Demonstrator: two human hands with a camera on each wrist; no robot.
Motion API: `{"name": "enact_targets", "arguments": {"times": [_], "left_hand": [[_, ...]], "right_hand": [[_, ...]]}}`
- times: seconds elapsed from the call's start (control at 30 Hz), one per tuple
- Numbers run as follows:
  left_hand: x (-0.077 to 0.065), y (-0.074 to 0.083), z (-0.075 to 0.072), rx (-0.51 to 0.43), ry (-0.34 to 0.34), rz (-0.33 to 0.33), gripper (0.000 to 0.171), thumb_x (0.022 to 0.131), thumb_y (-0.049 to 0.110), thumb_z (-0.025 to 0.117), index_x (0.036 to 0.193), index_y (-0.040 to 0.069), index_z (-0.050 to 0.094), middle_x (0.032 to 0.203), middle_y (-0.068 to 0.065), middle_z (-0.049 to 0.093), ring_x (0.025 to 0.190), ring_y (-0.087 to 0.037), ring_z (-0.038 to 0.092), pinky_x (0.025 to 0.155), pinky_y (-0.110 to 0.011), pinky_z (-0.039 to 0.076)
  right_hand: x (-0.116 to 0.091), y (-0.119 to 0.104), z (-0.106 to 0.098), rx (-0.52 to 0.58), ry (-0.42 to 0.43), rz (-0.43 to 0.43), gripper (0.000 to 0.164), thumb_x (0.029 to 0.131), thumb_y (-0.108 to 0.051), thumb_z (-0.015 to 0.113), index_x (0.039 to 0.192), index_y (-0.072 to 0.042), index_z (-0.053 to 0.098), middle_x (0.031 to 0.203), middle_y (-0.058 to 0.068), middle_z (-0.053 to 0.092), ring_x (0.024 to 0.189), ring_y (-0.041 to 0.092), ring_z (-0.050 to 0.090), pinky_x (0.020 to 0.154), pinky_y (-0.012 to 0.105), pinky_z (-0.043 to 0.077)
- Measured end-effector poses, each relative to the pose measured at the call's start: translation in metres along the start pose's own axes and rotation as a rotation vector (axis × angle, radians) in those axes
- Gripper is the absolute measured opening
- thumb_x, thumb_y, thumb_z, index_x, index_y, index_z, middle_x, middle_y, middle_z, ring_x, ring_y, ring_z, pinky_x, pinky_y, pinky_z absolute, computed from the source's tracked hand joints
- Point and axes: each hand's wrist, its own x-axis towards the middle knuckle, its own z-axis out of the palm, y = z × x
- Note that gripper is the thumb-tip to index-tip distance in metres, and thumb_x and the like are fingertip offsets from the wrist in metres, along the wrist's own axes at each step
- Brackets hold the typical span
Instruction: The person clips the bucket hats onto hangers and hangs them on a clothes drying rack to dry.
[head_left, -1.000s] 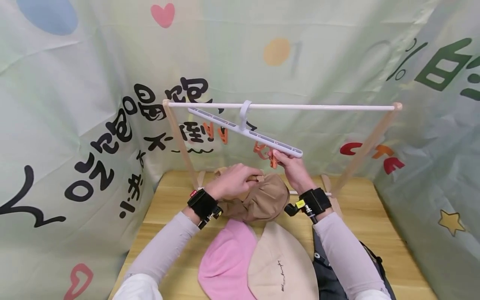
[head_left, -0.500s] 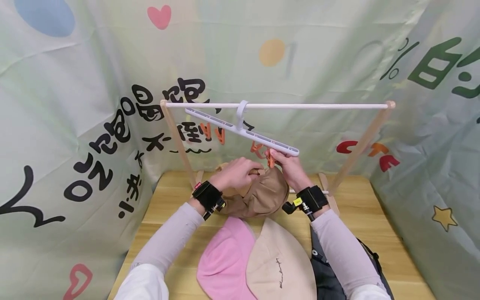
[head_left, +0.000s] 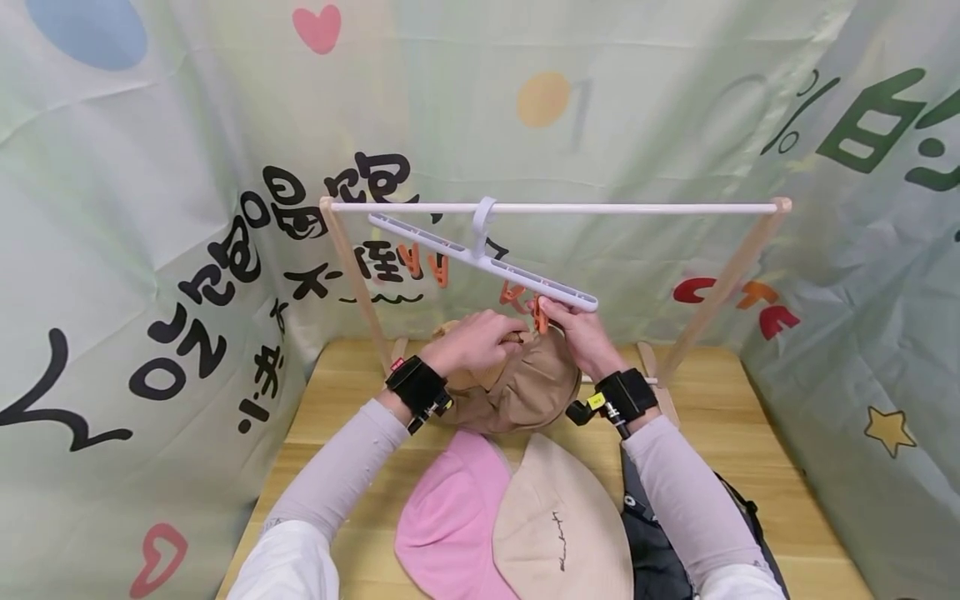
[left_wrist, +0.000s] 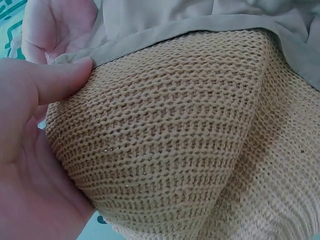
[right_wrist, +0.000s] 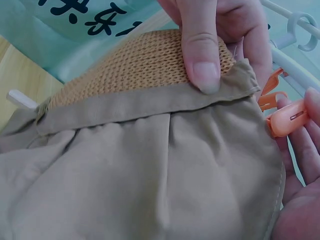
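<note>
A brown hat (head_left: 536, 387) with a knitted tan part (left_wrist: 165, 120) hangs folded under the hanger, raised by my left hand (head_left: 476, 340). That thumb and fingers pinch the hat's cloth band (right_wrist: 140, 107) near its corner. With my right hand (head_left: 588, 337) I pinch an orange clip (right_wrist: 287, 119) at the lower right end of the lilac hanger (head_left: 517, 277). In the right wrist view the clip's nose lies right at the hat's edge. The hanger tilts down to the right, hooked over a white rod (head_left: 637, 208).
Several other orange clips (head_left: 438, 271) dangle from the hanger. Wooden posts (head_left: 738, 267) support the rod. A pink hat (head_left: 450, 517), a cream hat (head_left: 562, 525) and a dark strapped item (head_left: 660, 542) lie on the wooden table (head_left: 360, 533). Printed cloth (head_left: 645, 108) surrounds the table.
My left hand has shifted slightly up and right, bringing the hat's edge closer to the orange clip. My right hand stays at the clip. The head view has shifted a little.
</note>
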Motion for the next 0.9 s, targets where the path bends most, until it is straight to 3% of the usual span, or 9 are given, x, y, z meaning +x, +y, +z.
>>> {"name": "enact_targets", "arguments": {"times": [0.33, 0.57, 0.67, 0.8, 0.9], "left_hand": [[0.008, -0.001, -0.008, 0.033, 0.005, 0.004, 0.014, 0.106, 0.02, 0.063, 0.118, 0.015, 0.07, 0.088, 0.0, 0.063, 0.077, -0.017, 0.057, 0.072, -0.032, 0.047], [0.014, 0.002, -0.017, 0.051, 0.1, -0.004, 0.019, 0.106, 0.022, 0.063, 0.123, 0.016, 0.069, 0.08, -0.002, 0.061, 0.072, -0.019, 0.057, 0.065, -0.034, 0.046], [0.012, 0.004, -0.014, 0.036, 0.11, -0.02, 0.026, 0.106, 0.023, 0.063, 0.13, 0.016, 0.069, 0.077, 0.0, 0.06, 0.069, -0.017, 0.057, 0.063, -0.033, 0.046], [0.008, 0.007, -0.003, 0.022, 0.107, -0.056, 0.031, 0.105, 0.025, 0.066, 0.135, 0.017, 0.068, 0.074, 0.002, 0.059, 0.067, -0.014, 0.056, 0.062, -0.031, 0.046], [0.01, 0.012, 0.003, 0.018, 0.141, -0.07, 0.031, 0.104, 0.025, 0.066, 0.134, 0.017, 0.068, 0.075, 0.003, 0.059, 0.07, -0.014, 0.056, 0.066, -0.032, 0.048]], "right_hand": [[0.002, -0.002, -0.004, 0.016, 0.006, 0.013, 0.021, 0.103, -0.002, 0.063, 0.112, -0.015, 0.076, 0.097, 0.0, 0.081, 0.094, 0.011, 0.076, 0.087, 0.022, 0.056], [0.008, -0.009, -0.007, 0.01, 0.022, -0.045, 0.022, 0.101, 0.002, 0.066, 0.107, -0.014, 0.08, 0.096, 0.002, 0.081, 0.09, 0.012, 0.075, 0.092, 0.024, 0.053], [0.006, -0.008, -0.008, -0.005, 0.032, -0.027, 0.024, 0.1, 0.003, 0.066, 0.105, -0.015, 0.081, 0.096, 0.001, 0.081, 0.09, 0.011, 0.074, 0.093, 0.024, 0.053], [0.001, -0.004, -0.012, -0.049, 0.012, 0.006, 0.02, 0.101, 0.001, 0.065, 0.118, 0.0, 0.076, 0.098, -0.001, 0.081, 0.092, 0.01, 0.074, 0.096, 0.024, 0.052], [-0.003, -0.004, -0.018, -0.087, -0.01, -0.017, 0.026, 0.103, -0.003, 0.064, 0.126, 0.01, 0.068, 0.099, -0.002, 0.08, 0.093, 0.01, 0.073, 0.098, 0.025, 0.051]]}}
